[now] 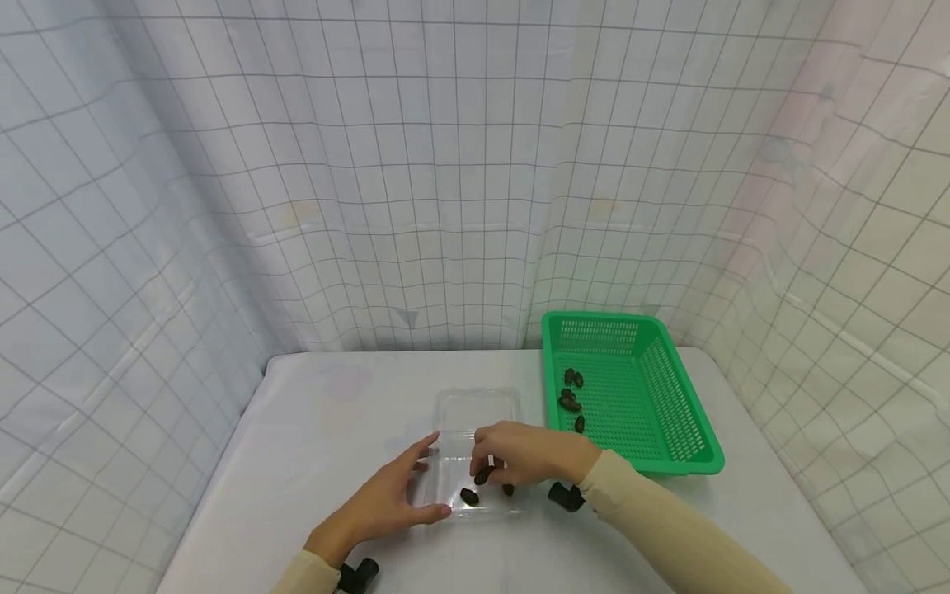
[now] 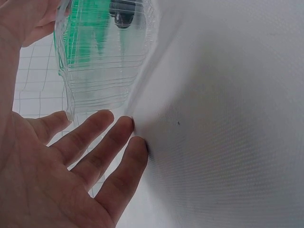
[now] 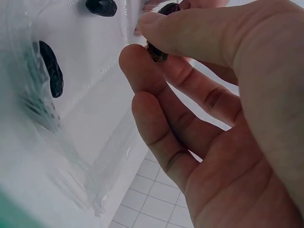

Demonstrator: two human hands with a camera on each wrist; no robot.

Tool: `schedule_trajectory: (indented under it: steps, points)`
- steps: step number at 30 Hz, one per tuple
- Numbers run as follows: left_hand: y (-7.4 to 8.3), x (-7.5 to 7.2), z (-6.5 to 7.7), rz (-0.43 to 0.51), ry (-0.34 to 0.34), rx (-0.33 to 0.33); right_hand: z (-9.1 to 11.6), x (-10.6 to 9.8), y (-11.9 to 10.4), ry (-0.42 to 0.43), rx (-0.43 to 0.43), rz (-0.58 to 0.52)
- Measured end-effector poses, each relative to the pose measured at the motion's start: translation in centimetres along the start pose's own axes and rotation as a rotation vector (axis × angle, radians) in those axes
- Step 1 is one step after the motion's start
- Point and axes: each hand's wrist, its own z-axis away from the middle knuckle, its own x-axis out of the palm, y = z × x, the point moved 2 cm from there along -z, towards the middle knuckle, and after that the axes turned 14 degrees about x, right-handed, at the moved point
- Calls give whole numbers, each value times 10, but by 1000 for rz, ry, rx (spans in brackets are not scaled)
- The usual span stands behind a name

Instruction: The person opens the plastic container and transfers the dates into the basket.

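Note:
My right hand (image 1: 519,452) pinches a dark brown date (image 1: 484,475) between thumb and fingers, over a clear plastic clamshell box (image 1: 445,483). In the right wrist view the held date (image 3: 157,52) shows partly behind the thumb. Two more dates lie inside the box: one date (image 1: 469,497) near its front edge, another date (image 1: 508,489) toward its right side, partly under the right hand. At the box's left side, my left hand (image 1: 386,499) spreads its thumb and fingers along the wall. The left wrist view shows those fingers loosely extended beside the clear plastic (image 2: 104,85).
A green plastic basket (image 1: 660,412) stands to the right of the box, with several dates (image 1: 570,403) along its left side. The box's lid (image 1: 477,406) lies folded back behind it. White cloth covers the table (image 1: 326,429), and gridded curtains (image 1: 416,206) enclose it.

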Motion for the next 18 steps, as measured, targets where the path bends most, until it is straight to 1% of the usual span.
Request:
schedule_trajectory:
  steps: [8,14,18]
  points:
    - [-1,1,0,7,3,-10,8,-7,8,31,34,-45]
    - [-3,1,-1,1,4,-2,14,-13,12,53,30,-55]
    - [-3,1,-1,-7,6,1,18,-20,14,76,9,-61]
